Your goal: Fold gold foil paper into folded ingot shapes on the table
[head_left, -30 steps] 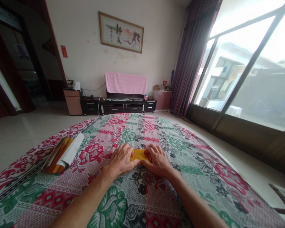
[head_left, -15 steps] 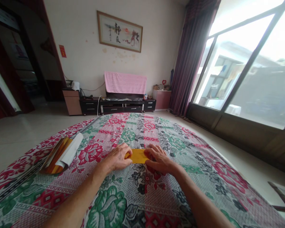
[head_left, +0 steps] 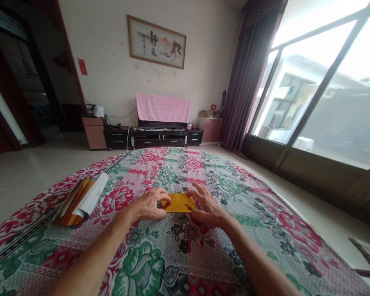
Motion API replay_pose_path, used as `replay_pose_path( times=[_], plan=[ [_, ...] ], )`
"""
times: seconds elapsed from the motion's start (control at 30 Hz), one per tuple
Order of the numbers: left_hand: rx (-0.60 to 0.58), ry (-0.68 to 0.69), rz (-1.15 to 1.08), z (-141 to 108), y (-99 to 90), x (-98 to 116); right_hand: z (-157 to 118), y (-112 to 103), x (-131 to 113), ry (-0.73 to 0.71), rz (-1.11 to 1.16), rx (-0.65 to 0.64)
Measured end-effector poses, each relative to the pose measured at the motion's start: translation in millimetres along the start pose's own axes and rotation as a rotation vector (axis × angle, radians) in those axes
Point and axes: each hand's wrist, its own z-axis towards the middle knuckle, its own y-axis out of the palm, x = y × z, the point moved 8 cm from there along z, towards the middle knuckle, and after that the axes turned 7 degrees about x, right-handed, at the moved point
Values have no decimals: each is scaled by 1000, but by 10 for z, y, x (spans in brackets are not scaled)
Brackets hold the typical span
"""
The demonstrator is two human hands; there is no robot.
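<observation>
A small folded strip of yellow-gold paper (head_left: pixel 179 203) lies across the middle of the flowered cloth. At its left end is my left hand (head_left: pixel 149 204), fingers curled over the paper's edge and thumb close to its lower corner. My right hand (head_left: pixel 206 205) is at the other end, fingers spread apart, with the index finger and thumb beside the paper's right edge. Shadows from the fingertips fall on both ends of the strip. The undersides of the fingers are hidden.
The patterned cloth (head_left: pixel 142 267) covers a round table. To the left lies a stack of gold paper (head_left: pixel 80 197) with a rolled white sheet (head_left: pixel 92 195) beside it. Beyond the table stand a low black cabinet (head_left: pixel 158 139) and something draped with a pink cloth (head_left: pixel 163 107).
Both hands have shifted slightly outward, showing more of the gold paper. My right hand's fingers have loosened and spread. The paper stays in about the same place.
</observation>
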Motion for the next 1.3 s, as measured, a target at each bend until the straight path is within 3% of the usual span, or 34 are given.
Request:
replay_pose_path(
  times=[0.33,0.9,1.17,1.3],
  plan=[
    [141,76,130,22,-22,87,-26,71,-43,-103,-110,22],
    [169,119,268,7,-52,196,-35,-2,-122,-122,-135,111],
    [167,164,239,41,-9,181,-76,-157,-266,-295,-125,302],
    [184,142,198,48,-8,162,-66,-142,-299,-326,-54,282]
  ],
)
